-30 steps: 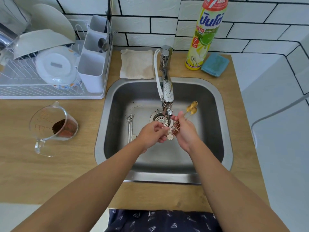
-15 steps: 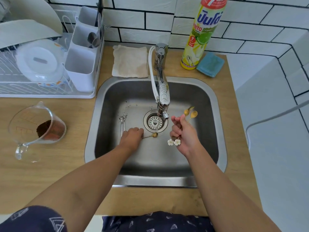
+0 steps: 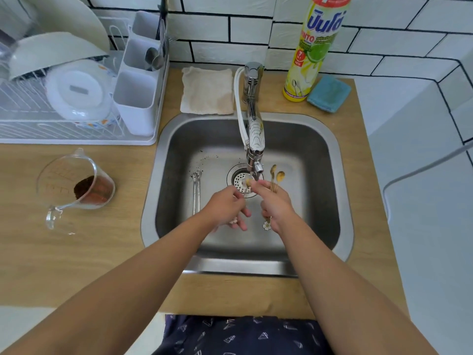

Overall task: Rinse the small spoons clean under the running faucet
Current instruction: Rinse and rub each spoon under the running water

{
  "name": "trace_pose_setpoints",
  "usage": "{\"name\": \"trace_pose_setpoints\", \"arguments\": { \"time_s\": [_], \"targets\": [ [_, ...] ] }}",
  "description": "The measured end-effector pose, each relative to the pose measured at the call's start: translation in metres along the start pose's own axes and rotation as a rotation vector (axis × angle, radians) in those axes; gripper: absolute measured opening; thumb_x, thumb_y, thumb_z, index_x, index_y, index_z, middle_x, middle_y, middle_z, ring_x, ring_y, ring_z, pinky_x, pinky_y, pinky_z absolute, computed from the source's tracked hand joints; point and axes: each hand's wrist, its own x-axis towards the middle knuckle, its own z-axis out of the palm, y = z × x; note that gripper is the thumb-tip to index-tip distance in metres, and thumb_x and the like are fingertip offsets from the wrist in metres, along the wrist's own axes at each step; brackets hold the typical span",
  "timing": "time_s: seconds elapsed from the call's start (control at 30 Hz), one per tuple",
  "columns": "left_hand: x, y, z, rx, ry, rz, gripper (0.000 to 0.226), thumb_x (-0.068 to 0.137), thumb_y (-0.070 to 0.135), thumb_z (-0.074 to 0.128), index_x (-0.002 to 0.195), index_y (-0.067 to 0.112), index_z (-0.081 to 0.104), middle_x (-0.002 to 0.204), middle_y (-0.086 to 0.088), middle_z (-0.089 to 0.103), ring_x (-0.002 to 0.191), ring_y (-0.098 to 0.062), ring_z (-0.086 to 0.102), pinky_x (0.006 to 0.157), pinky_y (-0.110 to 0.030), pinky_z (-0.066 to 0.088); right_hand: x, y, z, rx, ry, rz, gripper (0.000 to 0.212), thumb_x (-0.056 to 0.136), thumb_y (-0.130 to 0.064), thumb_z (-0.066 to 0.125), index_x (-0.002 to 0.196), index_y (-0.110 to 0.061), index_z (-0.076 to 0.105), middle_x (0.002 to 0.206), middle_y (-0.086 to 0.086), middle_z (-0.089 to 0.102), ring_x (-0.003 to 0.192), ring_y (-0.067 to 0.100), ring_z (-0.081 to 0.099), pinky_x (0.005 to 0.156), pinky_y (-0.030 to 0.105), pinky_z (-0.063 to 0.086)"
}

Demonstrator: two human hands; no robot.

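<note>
Left hand point(image 3: 225, 206): over the sink point(image 3: 332, 155), fingers curled round the stem of one gold spoon point(image 3: 247, 182). Its bowl is up by the tap.
Right hand point(image 3: 275, 204): fingers curled round two more spoons point(image 3: 277, 175). Gold bowls stick up past the fingers. A white flower end point(image 3: 266, 225) hangs below the palm. One fingertip touches the left hand's spoon.
Tap point(image 3: 253, 134): its spout ends just above the spoon.
Drain point(image 3: 240, 179): right under the hands.
Sink floor: silver cutlery point(image 3: 196, 190) lies to the left.
Counter: jug point(image 3: 74, 187) with brown powder, left of the sink.
Back: cloth point(image 3: 207, 90), soap bottle point(image 3: 312, 52), blue sponge point(image 3: 329, 93).
</note>
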Motion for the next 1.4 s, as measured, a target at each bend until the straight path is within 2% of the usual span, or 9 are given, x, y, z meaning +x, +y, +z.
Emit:
{"name": "trace_pose_setpoints", "arguments": {
  "time_s": [0.13,0.27,0.53,0.7,0.83,1.0,1.1,1.2,1.4],
  "targets": [
    [-0.013,0.009,0.008,0.068,0.013,0.081,0.0,0.095,0.016,0.048,0.095,0.016,0.048,0.088,-0.002,0.076,0.049,-0.029,0.07,0.037,-0.024,0.045,-0.004,-0.004,0.01,-0.083,-0.085,-0.094,0.011,0.082,-0.023,0.084,0.084,-0.023,0.073,0.067,-0.009,0.069,0.044,0.001,0.046,0.041,0.015,0.033],
    [-0.024,0.007,0.009,0.142,0.114,0.165,0.006,0.095,0.018,0.048,0.09,0.02,0.049,0.084,0.003,0.076,0.04,-0.025,0.065,0.035,-0.023,0.045,-0.001,-0.015,0.013,-0.15,-0.057,-0.161,0.02,0.089,-0.025,0.077,0.071,-0.023,0.068,0.069,-0.008,0.075,0.042,-0.004,0.052,0.052,0.021,0.033],
    [-0.03,0.007,0.005,0.31,0.205,0.223,0.018,0.093,0.015,0.045,0.085,0.032,0.045,0.085,0.006,0.074,0.034,-0.02,0.061,0.033,-0.019,0.042,0.001,-0.009,0.014,-0.073,-0.174,-0.086,0.02,0.102,-0.029,0.058,0.098,-0.017,0.074,0.062,-0.011,0.069,0.042,0.008,0.024,0.039,0.023,0.025],
    [-0.031,0.001,0.004,0.422,0.189,0.24,0.007,0.096,0.019,0.045,0.089,0.021,0.047,0.093,0.002,0.074,0.032,-0.02,0.06,0.034,-0.024,0.047,-0.001,-0.01,0.018,-0.103,-0.067,-0.1,0.025,0.091,-0.034,0.074,0.072,-0.019,0.076,0.061,-0.01,0.071,0.038,0.007,0.027,0.037,0.021,0.027],
    [-0.028,0.002,0.006,0.442,0.197,0.231,0.007,0.098,0.018,0.043,0.092,0.021,0.045,0.096,0.002,0.072,0.031,-0.019,0.059,0.033,-0.023,0.045,0.0,-0.011,0.02,0.004,-0.135,-0.081,0.021,0.102,-0.029,0.061,0.089,-0.019,0.075,0.091,-0.001,0.081,0.041,0.009,0.025,0.039,0.023,0.027],
    [-0.028,0.001,0.007,0.444,0.191,0.26,0.01,0.099,0.017,0.04,0.099,0.026,0.044,0.094,0.0,0.071,0.032,-0.016,0.059,0.032,-0.02,0.041,-0.004,-0.01,0.021,-0.112,-0.099,-0.156,0.027,0.093,-0.031,0.072,0.067,-0.024,0.075,0.063,-0.012,0.071,0.037,0.002,0.04,0.047,0.023,0.032],
    [-0.028,0.0,0.008,0.428,0.182,0.284,0.017,0.101,0.016,0.041,0.113,0.023,0.048,0.098,-0.006,0.07,0.041,0.003,0.061,0.031,-0.019,0.041,-0.001,-0.011,0.025,-0.111,-0.024,-0.134,0.03,0.101,-0.039,0.061,0.08,-0.022,0.075,0.074,-0.009,0.079,0.034,0.0,0.043,0.05,0.025,0.035],
    [-0.027,0.001,0.004,0.437,0.211,0.253,0.012,0.1,0.018,0.039,0.09,0.024,0.042,0.095,0.0,0.071,0.032,-0.016,0.059,0.031,-0.02,0.039,-0.003,-0.01,0.027,-0.059,-0.149,-0.11,0.027,0.104,-0.038,0.054,0.093,-0.024,0.074,0.083,-0.009,0.08,0.042,0.008,0.03,0.043,0.024,0.03],
    [-0.031,0.001,0.008,0.572,0.178,0.247,0.03,0.104,0.022,0.033,0.133,0.023,0.042,0.097,-0.001,0.069,0.035,-0.013,0.06,0.034,-0.02,0.044,-0.002,-0.01,0.027,-0.187,0.048,-0.135,0.032,0.097,-0.039,0.063,0.072,-0.023,0.074,0.061,-0.011,0.071,0.039,0.002,0.045,0.049,0.024,0.034]
  ]
}}
